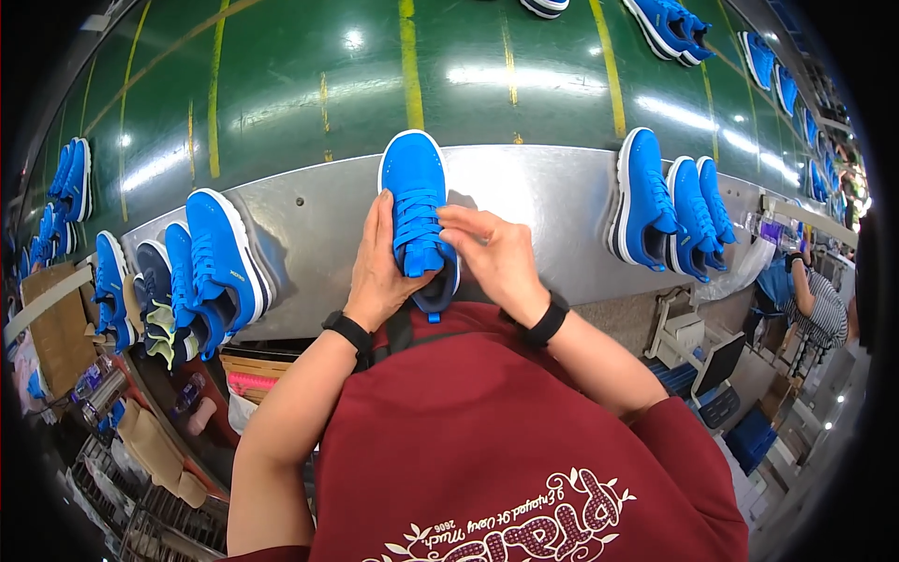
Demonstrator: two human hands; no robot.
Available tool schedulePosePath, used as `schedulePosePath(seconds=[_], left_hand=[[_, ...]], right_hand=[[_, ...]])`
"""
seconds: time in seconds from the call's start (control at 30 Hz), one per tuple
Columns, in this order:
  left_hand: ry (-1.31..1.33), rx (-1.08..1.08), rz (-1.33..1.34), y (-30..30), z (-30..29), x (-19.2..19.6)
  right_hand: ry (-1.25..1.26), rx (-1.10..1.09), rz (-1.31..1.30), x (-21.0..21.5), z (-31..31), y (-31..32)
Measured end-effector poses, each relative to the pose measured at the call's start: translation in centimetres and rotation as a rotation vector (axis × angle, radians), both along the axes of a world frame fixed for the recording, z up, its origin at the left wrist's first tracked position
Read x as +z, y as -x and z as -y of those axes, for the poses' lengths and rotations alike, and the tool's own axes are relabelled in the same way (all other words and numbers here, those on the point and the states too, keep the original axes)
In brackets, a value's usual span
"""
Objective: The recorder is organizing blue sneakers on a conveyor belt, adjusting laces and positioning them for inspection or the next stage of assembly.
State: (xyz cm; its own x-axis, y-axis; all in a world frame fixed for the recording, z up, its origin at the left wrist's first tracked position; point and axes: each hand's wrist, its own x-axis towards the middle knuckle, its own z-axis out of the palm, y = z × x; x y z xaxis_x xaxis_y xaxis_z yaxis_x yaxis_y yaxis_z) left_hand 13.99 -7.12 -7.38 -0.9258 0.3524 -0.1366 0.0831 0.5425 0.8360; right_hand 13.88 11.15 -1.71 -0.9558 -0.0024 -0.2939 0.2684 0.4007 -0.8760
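Note:
A bright blue sneaker (413,169) with a white sole rests on the metal ledge in front of me, its toe pointing away and its heel close to my body. My left hand (377,267) is wrapped round its left side, fingers along the upper beside the laces. My right hand (494,255) has its thumb and forefinger brought together at the right edge of the blue shoelaces (418,217), pinching there. The laces run crosswise over the tongue. Both wrists wear black bands.
The metal ledge (318,211) borders a green belt (281,56) with yellow lines. Blue sneakers (225,258) and a dark pair stand left; more blue sneakers (646,201) stand right. Others lie on the belt. Another person (815,309) sits far right, near a chair (698,347).

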Motion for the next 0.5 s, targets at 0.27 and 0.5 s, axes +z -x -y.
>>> schedulePosePath(seconds=[0.27, 0.5], left_hand=[[0.013, -0.014, -0.028, 0.4, -0.2, -0.3], [0.088, -0.007, -0.045, 0.5, -0.2, -0.2]], right_hand=[[0.480, 0.097, 0.462, -2.8, -3.3, 4.0], [0.563, 0.184, 0.517, -3.2, -3.9, 4.8]])
